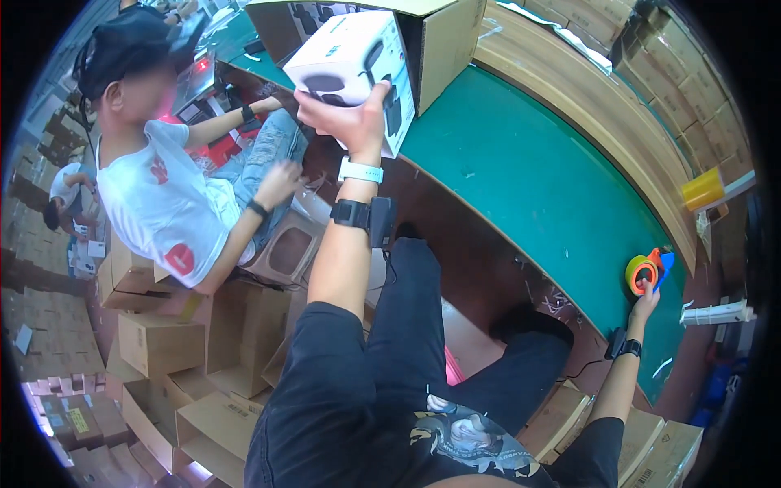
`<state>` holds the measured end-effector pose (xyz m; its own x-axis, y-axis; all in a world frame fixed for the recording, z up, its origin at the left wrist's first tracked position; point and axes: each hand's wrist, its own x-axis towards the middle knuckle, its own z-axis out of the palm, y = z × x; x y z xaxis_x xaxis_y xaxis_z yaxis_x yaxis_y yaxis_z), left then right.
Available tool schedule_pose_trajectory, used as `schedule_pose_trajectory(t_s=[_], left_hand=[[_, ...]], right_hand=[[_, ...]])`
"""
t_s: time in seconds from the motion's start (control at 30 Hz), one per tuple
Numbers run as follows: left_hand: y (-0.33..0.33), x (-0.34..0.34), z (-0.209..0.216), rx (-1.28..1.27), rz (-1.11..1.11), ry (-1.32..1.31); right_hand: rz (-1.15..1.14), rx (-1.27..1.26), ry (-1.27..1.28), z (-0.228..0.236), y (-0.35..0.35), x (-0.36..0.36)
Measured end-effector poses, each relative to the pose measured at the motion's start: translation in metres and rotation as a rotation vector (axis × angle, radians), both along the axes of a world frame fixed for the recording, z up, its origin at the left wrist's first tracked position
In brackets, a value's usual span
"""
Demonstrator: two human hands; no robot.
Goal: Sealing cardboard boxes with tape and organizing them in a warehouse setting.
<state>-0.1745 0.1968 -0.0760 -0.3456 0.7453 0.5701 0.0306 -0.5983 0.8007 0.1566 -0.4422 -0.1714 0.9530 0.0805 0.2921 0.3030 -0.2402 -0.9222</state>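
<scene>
Stacked brown cartons (691, 98) fill the upper right of the frame, behind a long wood-coloured ledge (586, 89), and below it a green tabletop (521, 187) sweeps from the upper middle toward the lower right. From where I'm standing, the white box (342, 49) with dark pictures on its sides is plainly up in the person's left hand (351, 120), near the top centre, just in front of an open carton (449, 53). That hand is gripping the box from below, its fingers spread to the left along the bottom edge and its thumb pointing up against the side nearer the tabletop. The left arm reaches almost straight up the picture, with a white band (360, 171) at the wrist and a black strapped device (379, 221) below it. Over at the right of the frame, the right hand (646, 302) has its fingers closed on the near end of a tape dispenser (634, 278), blue with a yellow-green roll; I can't tell whether it is lifted off the tabletop. The right arm stretches out from the lower right, wrist strapped in black. At the upper left a co-worker (159, 203) in a white T-shirt sits side-on, and open cardboard boxes (220, 427) crowd the lower left.
</scene>
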Motion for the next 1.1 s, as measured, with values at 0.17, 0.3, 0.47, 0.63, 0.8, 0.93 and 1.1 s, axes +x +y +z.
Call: schedule_pose_trajectory(t_s=[0.17,0.3,0.47,0.63,0.8,0.93,1.1], left_hand=[[-0.006,0.027,0.038,-0.160,0.002,0.280],[0.020,0.052,0.036,0.036,-0.082,0.286],[0.054,0.090,0.035,0.087,-0.214,0.193],[0.112,0.088,-0.010,0.056,-0.761,0.021],[0.101,0.124,-0.034,0.150,-0.283,0.550],[0.091,0.125,-0.028,-0.332,-0.920,0.324],[0.042,0.136,0.012,-0.241,-1.111,0.413]], right_hand=[[0.016,0.019,-0.007,0.002,-0.005,-0.002],[0.030,0.030,-0.016,0.001,0.002,0.000],[0.034,0.045,0.004,0.001,0.000,-0.003],[0.016,0.073,0.021,-0.002,0.002,-0.002],[0.012,0.015,0.012,-0.001,0.002,0.000],[-0.043,0.056,0.012,0.003,-0.003,-0.001],[-0.042,0.049,-0.054,-0.007,-0.002,0.009]])
